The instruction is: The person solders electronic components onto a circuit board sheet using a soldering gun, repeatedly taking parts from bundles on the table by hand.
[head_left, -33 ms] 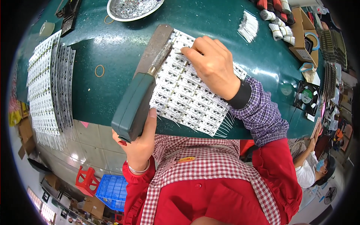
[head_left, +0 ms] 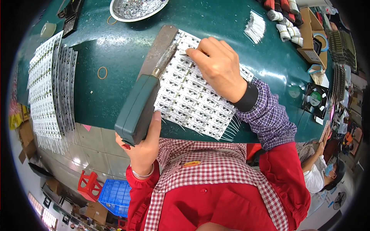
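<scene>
My left hand [head_left: 143,148] grips a dark green, thick-bodied hand tool with a worn metal barrel [head_left: 135,109]. The barrel's end meets the upper left of a white circuit board sheet [head_left: 192,96], printed with rows of small dark parts. Thin white wires stick out along the sheet's lower right edge. Over its upper part, my right hand [head_left: 217,63] is closed, thumb and forefinger pinched on the boards near the barrel. What they pinch is too small to make out. A flat brown-grey metal plate [head_left: 157,48] lies beside and partly under the tool.
A stack of similar board sheets [head_left: 45,88] overhangs the table's left edge. A bowl of silvery scraps [head_left: 131,18] stands at the back, white wires [head_left: 255,27] at back right. A cardboard box [head_left: 308,34] and small fan [head_left: 315,99] are on the right. A co-worker [head_left: 318,173] sits beyond.
</scene>
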### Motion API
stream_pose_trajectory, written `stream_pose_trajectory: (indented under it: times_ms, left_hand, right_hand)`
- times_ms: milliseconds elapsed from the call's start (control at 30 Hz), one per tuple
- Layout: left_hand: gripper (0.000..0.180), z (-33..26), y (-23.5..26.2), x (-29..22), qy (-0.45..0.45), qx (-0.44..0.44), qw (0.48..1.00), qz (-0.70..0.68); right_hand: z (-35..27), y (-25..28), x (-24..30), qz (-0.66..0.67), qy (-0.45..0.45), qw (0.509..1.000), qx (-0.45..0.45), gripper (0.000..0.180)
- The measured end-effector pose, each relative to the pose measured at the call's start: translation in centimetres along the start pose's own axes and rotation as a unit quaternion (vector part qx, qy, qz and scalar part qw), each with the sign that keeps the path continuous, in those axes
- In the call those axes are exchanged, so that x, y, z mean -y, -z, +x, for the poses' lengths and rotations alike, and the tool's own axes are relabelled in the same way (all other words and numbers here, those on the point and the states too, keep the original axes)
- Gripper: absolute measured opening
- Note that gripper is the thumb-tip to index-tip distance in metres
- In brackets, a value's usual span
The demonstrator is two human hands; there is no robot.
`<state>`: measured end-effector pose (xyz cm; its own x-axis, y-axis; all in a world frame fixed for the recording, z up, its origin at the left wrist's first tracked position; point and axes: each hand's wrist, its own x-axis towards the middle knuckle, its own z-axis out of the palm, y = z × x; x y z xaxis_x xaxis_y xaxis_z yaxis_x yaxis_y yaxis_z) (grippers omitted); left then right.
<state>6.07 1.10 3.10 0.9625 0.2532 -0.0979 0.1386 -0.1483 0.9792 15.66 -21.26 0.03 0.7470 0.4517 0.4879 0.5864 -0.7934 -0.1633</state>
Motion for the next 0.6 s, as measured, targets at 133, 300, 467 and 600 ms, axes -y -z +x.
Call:
stream_pose_trajectory:
  times_ms: [133, 300, 467, 600]
  left_hand:
    - [0.022, -0.1, 0.2, 0.3, -0.005, 0.002, 1.000, 0.007]
    - [0.024, -0.2, 0.8, 0.4, -0.016, -0.012, 1.000, 0.002]
    - [0.025, -0.4, 0.9, 0.4, -0.018, -0.004, 1.000, 0.014]
    - [0.030, -0.6, 1.3, 1.4, -0.037, 0.032, 0.998, 0.029]
  right_hand:
    - [0.0, 0.7, 0.2, -0.027, -0.001, 1.000, 0.009, 0.012]
    - [0.1, 2.7, 1.4, -0.026, -0.006, 0.999, 0.017, 0.013]
    - [0.4, 1.3, 1.5, 0.007, 0.004, 1.000, -0.016, 0.025]
    - [0.1, 0.5, 1.0, 0.010, 0.005, 1.000, -0.017, 0.025]
